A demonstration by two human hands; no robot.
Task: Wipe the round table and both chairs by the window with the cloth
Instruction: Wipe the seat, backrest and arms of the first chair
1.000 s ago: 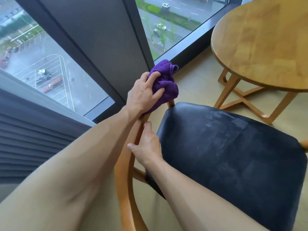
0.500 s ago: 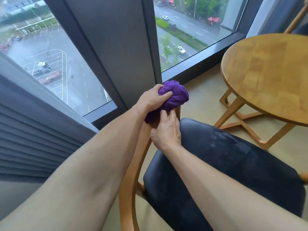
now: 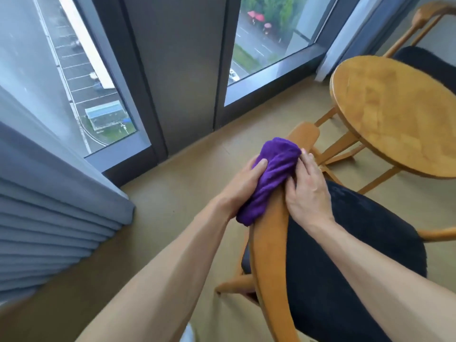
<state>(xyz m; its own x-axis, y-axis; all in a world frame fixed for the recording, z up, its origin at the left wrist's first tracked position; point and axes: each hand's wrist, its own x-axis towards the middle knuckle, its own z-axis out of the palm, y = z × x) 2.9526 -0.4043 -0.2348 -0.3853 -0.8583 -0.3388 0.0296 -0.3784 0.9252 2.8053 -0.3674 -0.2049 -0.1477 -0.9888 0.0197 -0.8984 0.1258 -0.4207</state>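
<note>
Both forearms bare to frame edge; hands [image 3: 278, 183] ungloved, no rings, no watch.

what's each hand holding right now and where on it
The left hand grips the purple cloth along its left side; the right hand touches its right side.
</note>
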